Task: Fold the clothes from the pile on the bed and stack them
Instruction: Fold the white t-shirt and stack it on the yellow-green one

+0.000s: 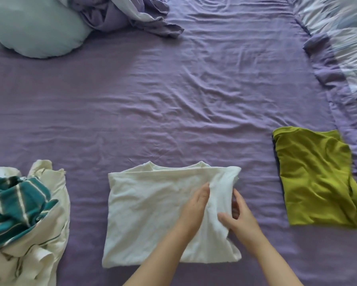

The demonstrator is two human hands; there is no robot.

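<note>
A white T-shirt [144, 205] lies partly folded on the purple sheet near the front edge, its neckline pointing away from me. My left hand [196, 205] rests flat on its right half, fingers straight against a raised fold. My right hand [238, 216] pinches that raised right edge of the shirt between thumb and curled fingers. At the right lies a folded olive-green garment [316, 178], with a dark edge showing beneath it. The unfolded pile [22, 219] sits at the front left, cream cloth with a teal striped piece on top.
A pale blue pillow [33, 27] and a bunched purple cover [128, 15] lie at the far left. A patterned duvet [345, 42] runs along the right side. Wrinkled purple sheet [173, 100] spreads across the middle.
</note>
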